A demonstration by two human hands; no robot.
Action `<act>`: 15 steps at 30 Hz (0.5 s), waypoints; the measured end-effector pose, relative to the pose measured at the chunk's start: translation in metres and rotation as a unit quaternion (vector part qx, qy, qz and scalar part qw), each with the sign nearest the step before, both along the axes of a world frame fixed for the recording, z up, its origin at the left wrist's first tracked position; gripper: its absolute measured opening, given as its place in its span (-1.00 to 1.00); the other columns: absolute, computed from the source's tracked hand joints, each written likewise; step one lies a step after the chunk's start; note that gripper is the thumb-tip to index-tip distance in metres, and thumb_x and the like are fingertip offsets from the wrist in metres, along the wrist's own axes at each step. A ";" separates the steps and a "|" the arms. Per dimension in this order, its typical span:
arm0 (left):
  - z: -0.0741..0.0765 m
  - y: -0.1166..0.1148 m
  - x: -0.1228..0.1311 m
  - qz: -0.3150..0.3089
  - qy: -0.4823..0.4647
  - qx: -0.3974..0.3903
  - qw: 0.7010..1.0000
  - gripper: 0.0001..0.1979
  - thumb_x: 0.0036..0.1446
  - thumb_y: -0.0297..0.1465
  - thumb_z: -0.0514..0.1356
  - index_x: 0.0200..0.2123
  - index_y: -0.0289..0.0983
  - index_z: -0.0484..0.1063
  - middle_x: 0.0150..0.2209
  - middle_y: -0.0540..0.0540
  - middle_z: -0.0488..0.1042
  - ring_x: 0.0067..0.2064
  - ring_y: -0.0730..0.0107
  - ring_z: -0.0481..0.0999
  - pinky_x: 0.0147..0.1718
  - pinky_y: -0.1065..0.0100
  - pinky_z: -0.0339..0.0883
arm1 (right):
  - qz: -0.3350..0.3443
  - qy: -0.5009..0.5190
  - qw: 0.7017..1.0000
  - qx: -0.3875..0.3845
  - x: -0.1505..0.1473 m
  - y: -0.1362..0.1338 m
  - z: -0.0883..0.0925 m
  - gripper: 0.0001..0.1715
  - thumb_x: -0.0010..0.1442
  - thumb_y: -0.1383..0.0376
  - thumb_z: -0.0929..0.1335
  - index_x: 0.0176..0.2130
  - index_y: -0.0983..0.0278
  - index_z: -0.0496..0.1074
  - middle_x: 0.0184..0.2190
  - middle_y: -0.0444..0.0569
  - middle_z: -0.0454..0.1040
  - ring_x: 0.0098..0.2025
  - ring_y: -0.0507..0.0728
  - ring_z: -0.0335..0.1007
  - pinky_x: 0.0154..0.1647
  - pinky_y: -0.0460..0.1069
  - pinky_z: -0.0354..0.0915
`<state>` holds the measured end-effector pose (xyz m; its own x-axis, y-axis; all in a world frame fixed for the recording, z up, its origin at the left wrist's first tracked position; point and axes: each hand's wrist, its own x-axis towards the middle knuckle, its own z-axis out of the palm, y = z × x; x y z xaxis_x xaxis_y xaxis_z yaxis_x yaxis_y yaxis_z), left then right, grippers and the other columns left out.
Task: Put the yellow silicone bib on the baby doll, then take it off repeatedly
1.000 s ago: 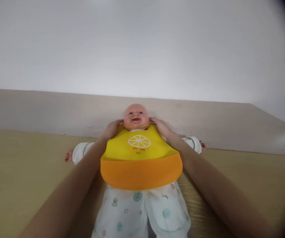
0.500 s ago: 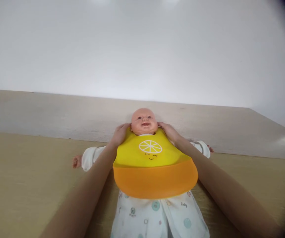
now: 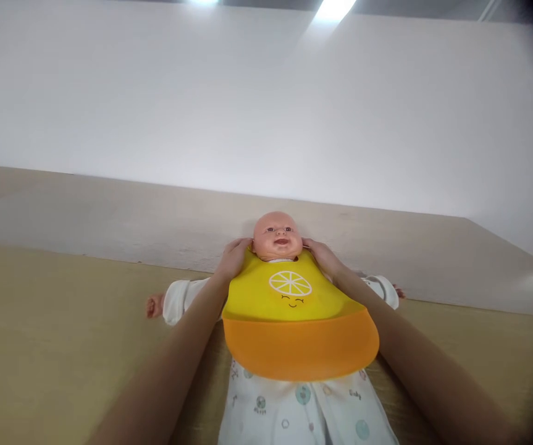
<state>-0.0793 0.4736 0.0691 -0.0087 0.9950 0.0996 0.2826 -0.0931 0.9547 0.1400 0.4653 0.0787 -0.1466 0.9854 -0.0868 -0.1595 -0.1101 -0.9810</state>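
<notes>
- Bare desk lies open at nine o'clock of the doll.
- At three o'clock, desk is open too.
- At twelve, the wall blocks passage.

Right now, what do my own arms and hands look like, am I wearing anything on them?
Both arms are bare as far as the picture shows: no sleeves, gloves, watch or bracelets. The left hand and right hand are bare too, with no rings that I can make out, though the fingertips are hidden. Both forearms are long and slim, widening toward the camera.
</notes>
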 end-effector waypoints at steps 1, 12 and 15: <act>0.000 0.000 0.000 -0.001 0.001 0.001 1.000 -0.67 -0.05 -0.21 0.00 -0.42 -0.28 0.48 -0.27 -0.09 0.53 -0.14 0.18 0.39 -0.14 0.29 0.24 | -0.004 0.000 1.000 0.004 -0.001 -0.001 0.002 -0.63 0.08 0.22 0.27 -0.29 0.47 0.50 -0.43 0.02 0.52 -0.37 0.08 0.40 -0.24 -0.05 0.25; 0.000 0.001 0.000 0.002 -0.002 0.006 1.000 -0.67 -0.06 -0.23 0.01 -0.43 -0.29 0.49 -0.27 -0.10 0.53 -0.13 0.18 0.39 -0.15 0.29 0.23 | -0.032 -0.011 0.999 0.039 -0.001 -0.004 0.004 -0.71 0.02 0.24 0.30 -0.44 0.43 0.49 -0.53 -0.03 0.49 -0.45 0.03 0.33 -0.33 -0.08 0.23; 0.001 0.000 0.001 0.005 -0.007 0.004 1.000 -0.67 -0.05 -0.24 0.00 -0.43 -0.29 0.49 -0.28 -0.09 0.53 -0.13 0.17 0.39 -0.14 0.28 0.23 | -0.034 -0.014 0.998 0.040 0.000 -0.003 0.004 -0.73 0.00 0.24 0.31 -0.45 0.41 0.49 -0.54 -0.04 0.49 -0.46 0.04 0.33 -0.32 -0.06 0.23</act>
